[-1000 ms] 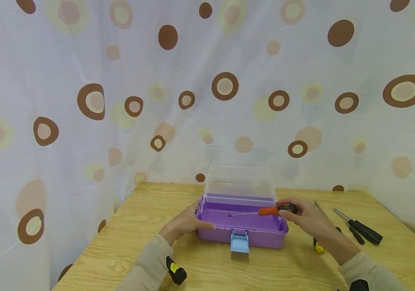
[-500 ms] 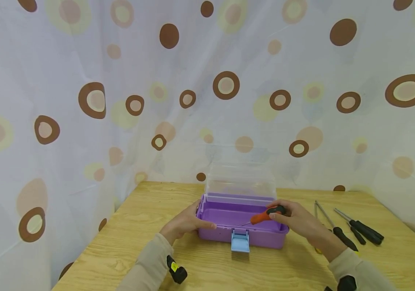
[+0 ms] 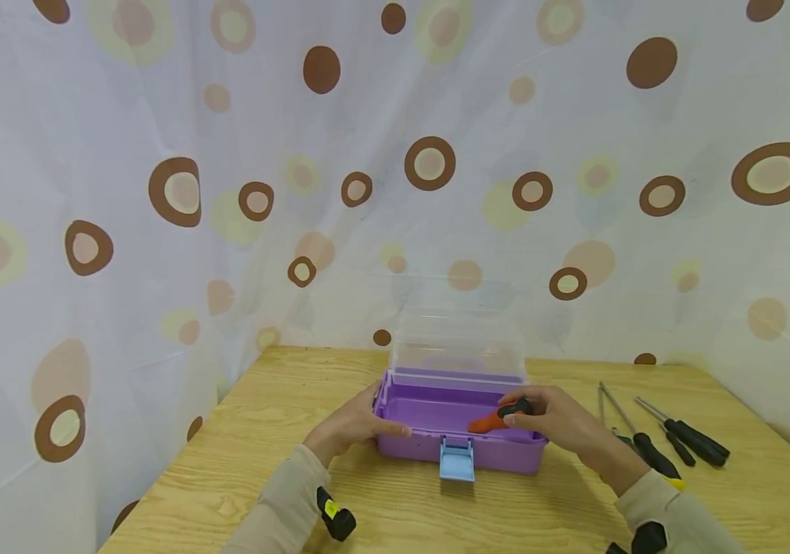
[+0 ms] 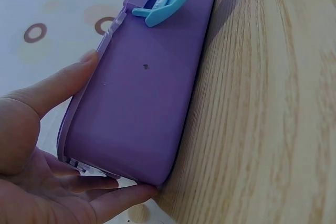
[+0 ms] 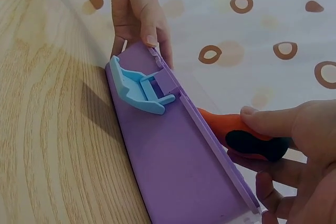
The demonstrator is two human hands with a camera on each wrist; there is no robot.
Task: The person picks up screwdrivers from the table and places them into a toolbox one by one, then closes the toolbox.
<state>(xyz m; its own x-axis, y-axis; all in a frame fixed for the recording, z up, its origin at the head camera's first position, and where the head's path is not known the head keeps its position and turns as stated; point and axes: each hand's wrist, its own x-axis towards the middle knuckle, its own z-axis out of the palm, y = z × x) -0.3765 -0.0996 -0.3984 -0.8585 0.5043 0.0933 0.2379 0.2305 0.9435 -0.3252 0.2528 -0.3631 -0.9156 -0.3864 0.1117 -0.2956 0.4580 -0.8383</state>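
Observation:
A purple toolbox [image 3: 422, 448] stands on the table with its clear lid [image 3: 460, 342] raised at the back and its light blue latch [image 3: 457, 459] hanging at the front. My left hand [image 3: 353, 427] holds the box's left end, thumb at the front rim and fingers along the end wall. My right hand [image 3: 561, 423] pinches the orange and black handle of a screwdriver [image 5: 226, 124] between thumb and fingers. That handle slants down into the box just behind the front wall, which hides the shaft in the head view.
Right of the box lie several more screwdrivers, among them one with a black and yellow handle [image 3: 654, 455] and a thick black-handled one [image 3: 699, 442]. The wooden table [image 3: 284, 400] runs back to a dotted curtain [image 3: 367, 115].
My right hand has moved left and lower, tipping the screwdriver from nearly level above the box to slanting down inside it. The left hand keeps its place on the box.

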